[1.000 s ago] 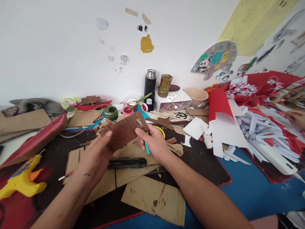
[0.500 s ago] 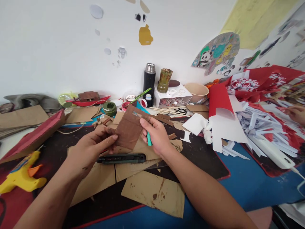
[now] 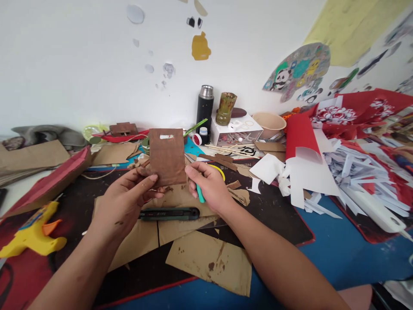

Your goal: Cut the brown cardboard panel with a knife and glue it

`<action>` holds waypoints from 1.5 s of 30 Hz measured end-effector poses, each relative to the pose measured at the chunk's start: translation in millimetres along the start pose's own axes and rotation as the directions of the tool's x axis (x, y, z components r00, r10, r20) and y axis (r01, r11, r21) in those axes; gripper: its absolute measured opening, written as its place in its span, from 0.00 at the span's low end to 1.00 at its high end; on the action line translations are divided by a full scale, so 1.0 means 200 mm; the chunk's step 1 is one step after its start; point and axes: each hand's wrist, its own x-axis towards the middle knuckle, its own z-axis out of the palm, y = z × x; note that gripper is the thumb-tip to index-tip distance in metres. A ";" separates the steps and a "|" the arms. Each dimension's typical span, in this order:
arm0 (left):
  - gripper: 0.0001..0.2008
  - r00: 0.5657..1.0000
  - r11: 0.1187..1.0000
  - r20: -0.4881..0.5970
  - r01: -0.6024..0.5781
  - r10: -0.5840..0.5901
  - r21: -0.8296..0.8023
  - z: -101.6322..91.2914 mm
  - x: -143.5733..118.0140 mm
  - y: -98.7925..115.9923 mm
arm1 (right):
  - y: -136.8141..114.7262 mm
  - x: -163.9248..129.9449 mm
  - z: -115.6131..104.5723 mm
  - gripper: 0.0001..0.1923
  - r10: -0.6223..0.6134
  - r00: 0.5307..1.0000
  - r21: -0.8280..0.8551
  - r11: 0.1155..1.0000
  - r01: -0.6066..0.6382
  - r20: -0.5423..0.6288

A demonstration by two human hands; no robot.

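Note:
My left hand (image 3: 130, 196) pinches the lower left corner of a brown-painted cardboard piece (image 3: 167, 161), holding it upright above the mat. A narrow rectangular opening near its top edge lets the background show through. My right hand (image 3: 209, 185) is closed around a small craft knife (image 3: 200, 193) with a teal handle, close to the piece's right edge; the fingers hide its tip. Below both hands a dark utility knife (image 3: 171, 214) lies across cardboard sheets. A stained cardboard piece (image 3: 211, 262) rests nearer to me.
A yellow glue gun (image 3: 35, 234) lies at left, beside a long red-lined cardboard tray (image 3: 48, 183). At the back stand a black thermos (image 3: 205, 107), a brownish-green cup (image 3: 225, 108) and a beige bowl (image 3: 269, 123). White paper strips (image 3: 361, 172) and red paper (image 3: 301, 133) fill the right.
The cardboard piece has turned from tilted to upright and moved slightly left, so its opening now shows clearly. The craft knife has come away from its face to beside its right edge.

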 end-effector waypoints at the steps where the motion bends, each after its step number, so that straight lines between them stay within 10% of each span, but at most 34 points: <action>1: 0.23 1.000 1.000 0.002 0.000 0.000 -0.006 0.00 0.00 0.00 | 0.00 0.00 0.00 0.25 -0.007 1.000 -0.019 1.000 0.007 0.004; 45: 0.26 0.999 0.994 -0.026 -0.038 0.041 0.106 -0.02 0.03 -0.01 | 0.01 0.00 0.00 0.23 -0.059 0.998 -0.142 0.988 0.058 0.000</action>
